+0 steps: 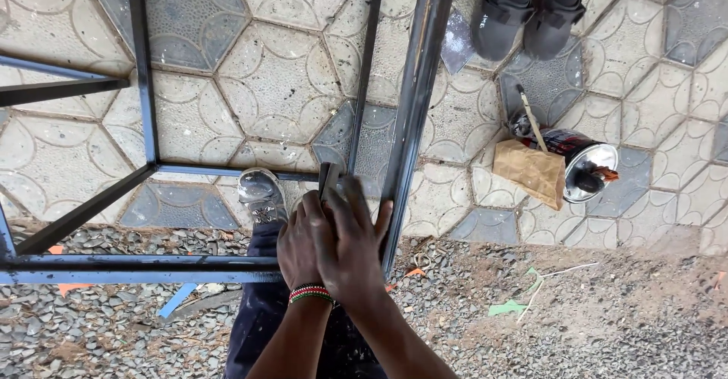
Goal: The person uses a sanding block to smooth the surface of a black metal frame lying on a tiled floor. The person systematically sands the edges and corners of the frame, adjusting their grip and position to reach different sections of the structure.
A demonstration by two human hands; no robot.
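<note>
Steel frame point(413, 106) of dark square tubing stands over patterned paving, its upright bar beside both hands. The left hand point(299, 246), beaded band at the wrist, and right hand point(353, 242) close together around a small dark object point(328, 178), likely abrasive; a slip could scrape knuckles against the bar.

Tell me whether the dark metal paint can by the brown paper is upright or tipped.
Tipped. The dark metal paint can lies on its side on the patterned paving, its round silver mouth facing sideways, beside the brown paper.
</note>
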